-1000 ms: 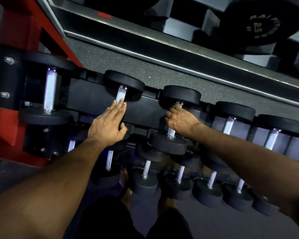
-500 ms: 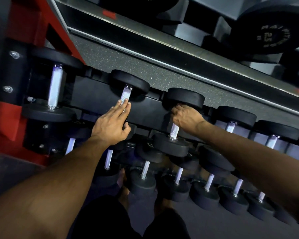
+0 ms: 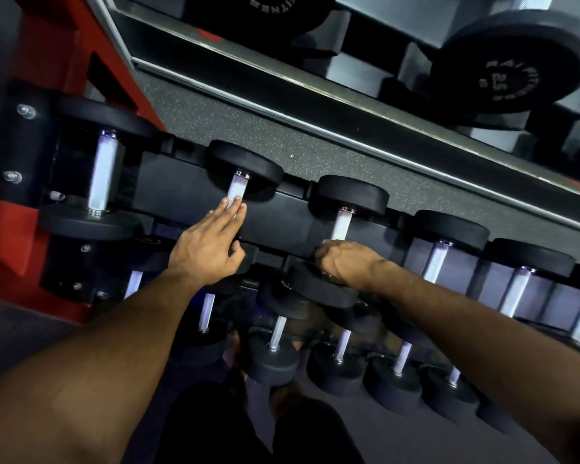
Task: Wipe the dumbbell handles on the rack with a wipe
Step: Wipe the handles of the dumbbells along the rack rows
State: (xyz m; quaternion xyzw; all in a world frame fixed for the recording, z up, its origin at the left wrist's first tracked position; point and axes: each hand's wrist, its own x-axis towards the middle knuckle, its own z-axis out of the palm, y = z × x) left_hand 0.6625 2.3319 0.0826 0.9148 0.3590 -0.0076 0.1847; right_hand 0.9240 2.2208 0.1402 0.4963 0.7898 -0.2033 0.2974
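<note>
A black rack (image 3: 188,192) holds a row of black dumbbells with pale metal handles. My left hand (image 3: 208,246) lies flat with straight fingers on the handle of the second dumbbell (image 3: 236,190) from the left. My right hand (image 3: 345,262) is curled round the lower end of the third dumbbell's handle (image 3: 341,224), just above its near head (image 3: 318,286). A wipe cannot be made out in either hand; whatever the right fingers hold against the handle is hidden.
A larger dumbbell (image 3: 103,175) sits at the far left beside the red frame (image 3: 47,55). More dumbbells (image 3: 439,259) continue to the right, and a lower tier (image 3: 275,349) lies below. A mirror (image 3: 449,61) runs along the speckled floor behind.
My right hand has slid down the third handle, from its upper end to its lower end. My left hand stays resting on the second handle.
</note>
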